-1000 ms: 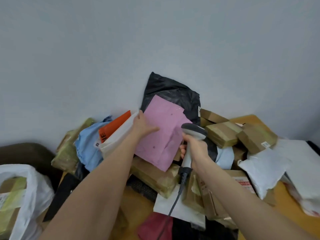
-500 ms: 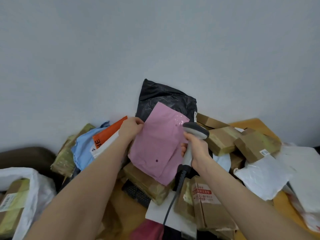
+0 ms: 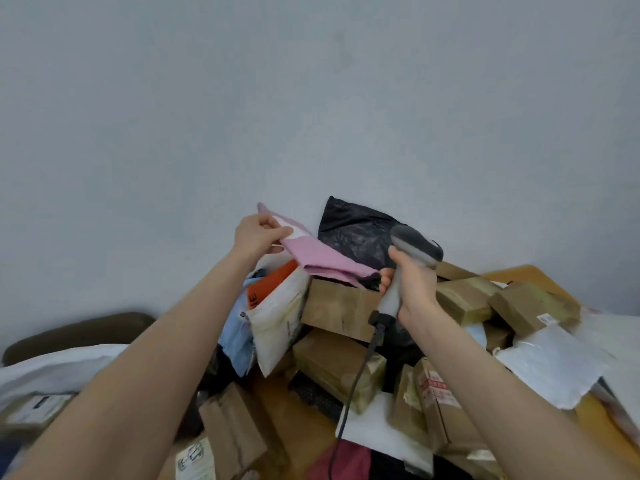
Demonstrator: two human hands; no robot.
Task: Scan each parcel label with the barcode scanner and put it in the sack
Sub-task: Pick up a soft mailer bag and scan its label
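Note:
My left hand (image 3: 258, 238) pinches the upper corner of a pink mailer parcel (image 3: 322, 255), lifted above the pile and tilted nearly flat, its label not visible. To its right my right hand (image 3: 410, 284) grips the handle of a grey corded barcode scanner (image 3: 414, 249), whose head sits just right of the mailer's lower edge. The white sack (image 3: 52, 370) lies at the lower left, partly behind my left forearm, with a labelled box inside.
A heap of parcels covers the wooden table (image 3: 519, 273): a black bag (image 3: 356, 233) against the wall, brown taped boxes (image 3: 464, 299), an orange and white mailer (image 3: 277, 306), a blue mailer (image 3: 237, 341), white poly bags (image 3: 554, 365). A dark chair back (image 3: 79, 329) stands at left.
My left hand has raised the pink mailer and tipped it from facing me to nearly flat. The scanner came up with my right hand. The view shifted downward over the pile.

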